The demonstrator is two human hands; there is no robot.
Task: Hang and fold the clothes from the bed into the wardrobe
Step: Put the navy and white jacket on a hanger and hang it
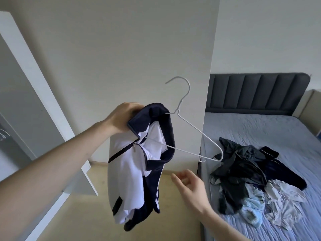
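My left hand grips the dark collar of a white and navy zip jacket, held up in the air. A white wire hanger is pushed part way into the jacket's neck; its hook points up and its right shoulder sticks out bare. The jacket hangs bunched below. My right hand hovers lower right of the jacket, fingers relaxed and spread, holding nothing. A pile of dark, grey and pale blue clothes lies on the bed.
A white wardrobe door stands open at the left, its edge slanting across the view. A white wall corner rises behind the hanger. The bed's dark padded headboard is at the back right. Beige floor lies below.
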